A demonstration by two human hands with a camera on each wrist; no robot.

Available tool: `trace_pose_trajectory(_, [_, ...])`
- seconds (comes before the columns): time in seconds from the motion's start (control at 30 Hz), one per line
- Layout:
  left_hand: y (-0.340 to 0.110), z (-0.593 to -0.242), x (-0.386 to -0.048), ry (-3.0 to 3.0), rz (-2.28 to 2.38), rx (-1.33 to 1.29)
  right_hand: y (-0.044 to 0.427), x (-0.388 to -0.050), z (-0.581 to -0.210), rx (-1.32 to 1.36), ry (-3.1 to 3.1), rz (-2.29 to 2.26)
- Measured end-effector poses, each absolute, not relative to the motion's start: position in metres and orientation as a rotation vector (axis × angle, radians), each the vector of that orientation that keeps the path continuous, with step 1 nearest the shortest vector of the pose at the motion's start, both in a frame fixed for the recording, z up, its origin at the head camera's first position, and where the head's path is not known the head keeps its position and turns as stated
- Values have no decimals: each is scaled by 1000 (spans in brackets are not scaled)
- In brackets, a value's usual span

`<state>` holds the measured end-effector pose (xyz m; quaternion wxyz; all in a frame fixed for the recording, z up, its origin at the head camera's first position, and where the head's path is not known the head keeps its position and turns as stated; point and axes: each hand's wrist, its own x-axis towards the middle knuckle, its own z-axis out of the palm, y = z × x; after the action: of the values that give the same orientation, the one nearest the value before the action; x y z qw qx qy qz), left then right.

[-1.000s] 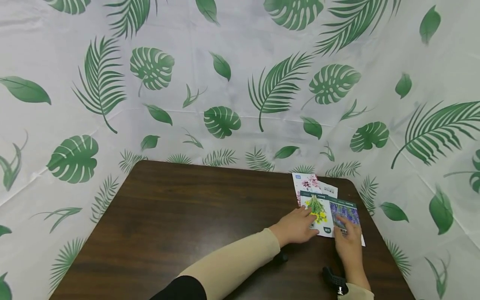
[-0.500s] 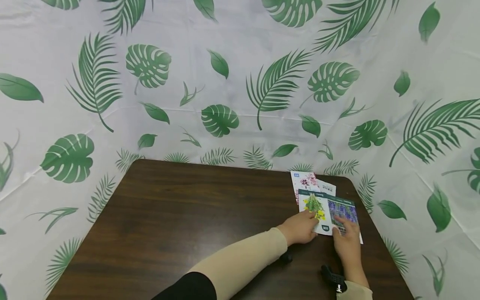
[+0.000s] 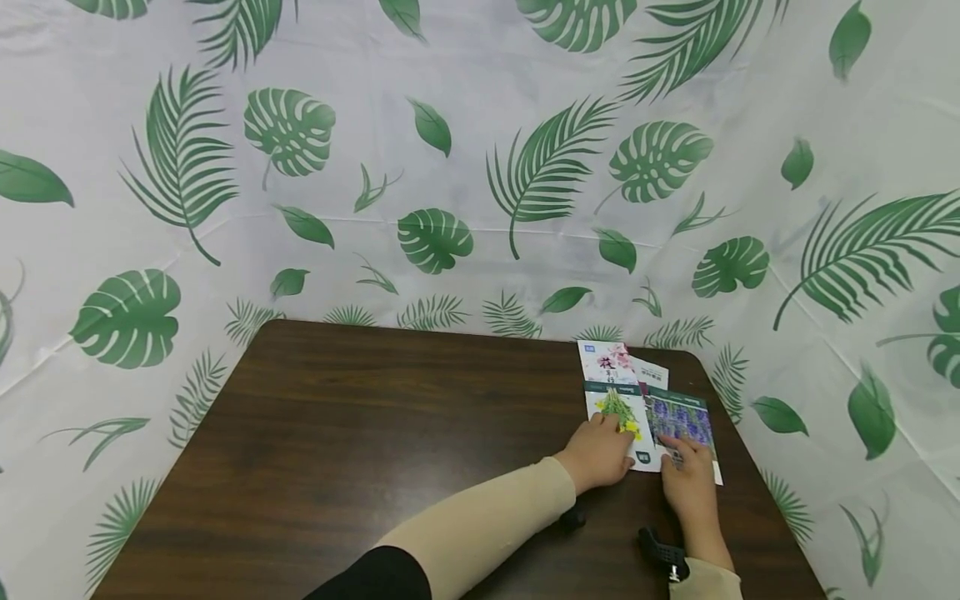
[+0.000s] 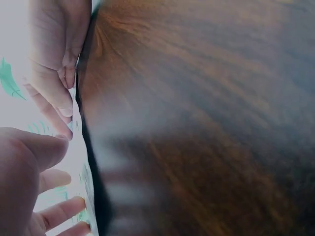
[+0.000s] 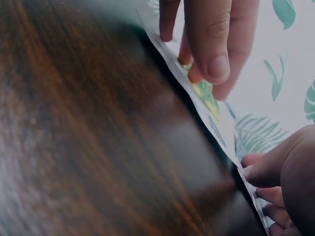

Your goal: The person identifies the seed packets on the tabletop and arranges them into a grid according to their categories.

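Several flat packets, like seed packets, lie at the right of the table in the head view. My left hand (image 3: 596,454) rests with extended fingers on the yellow-flower packet (image 3: 617,403), covering part of its lower left. On the purple-flower packet (image 3: 678,412), just right of it, my right hand (image 3: 688,485) touches the lower part with thumb and fingers. The pink-blossom packet (image 3: 602,358) lies behind, partly covered by the yellow one. In the left wrist view, straight fingers of my left hand (image 4: 29,177) touch the packet surface. My right hand (image 5: 290,182) sits at a packet edge.
A white packet (image 3: 651,372) shows mostly covered behind the purple one. The dark wooden table (image 3: 337,467) extends left, its right edge close to the packets. A leaf-patterned cloth (image 3: 480,167) hangs behind and around the table.
The yellow-flower packet has shifted left under my left hand, away from the purple one, and now lines up over the pink-blossom packet. My right hand has stayed on the purple packet.
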<state>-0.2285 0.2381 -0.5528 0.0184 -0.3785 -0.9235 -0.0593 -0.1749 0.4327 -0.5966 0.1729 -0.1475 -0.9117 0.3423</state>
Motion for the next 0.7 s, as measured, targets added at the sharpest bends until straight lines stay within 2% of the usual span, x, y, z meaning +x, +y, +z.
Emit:
trace_pose_trajectory(0.2, [237,-554,-229,-2916,-247,-1086,433,-177,-596,-445,-2619,949])
trace_pose_trajectory(0.43, [235,-558,-229,-2901,-294,-1099,431,-178,-594,-423,-2633,937])
trace_pose_trajectory(0.7, [233,-557,-217,-3109,-530,-948,431,-175,-594,-398,-2641,909])
